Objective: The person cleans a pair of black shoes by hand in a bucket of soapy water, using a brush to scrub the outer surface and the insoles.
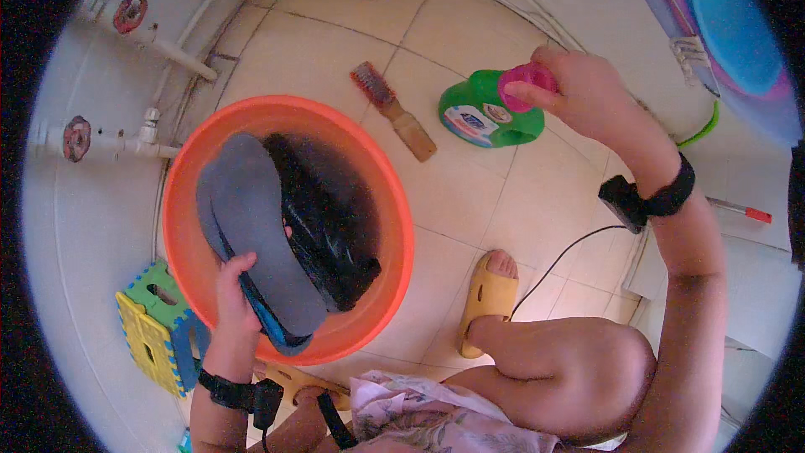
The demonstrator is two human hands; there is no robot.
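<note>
In my left hand (236, 292) is a grey shoe insole (251, 201) with a blue layer along its lower edge. My thumb presses on its near side and a fingertip shows at the far edge. The insole is held over an orange plastic basin (405, 245). Inside the basin lies a dark, wet-looking black thing (333, 226), whose kind I cannot tell. My right hand (588, 91) grips the pink cap (528, 85) of a green detergent bottle (481, 110). Whether the cap is still seated on the bottle is hidden.
A wooden scrubbing brush (396, 113) lies on the tiled floor between basin and bottle. A folding plastic step stool (154, 333) stands left of the basin. Pipes with red valve handles (77, 138) run along the left wall. Blue and pink plastic basins (732, 19) are at upper right.
</note>
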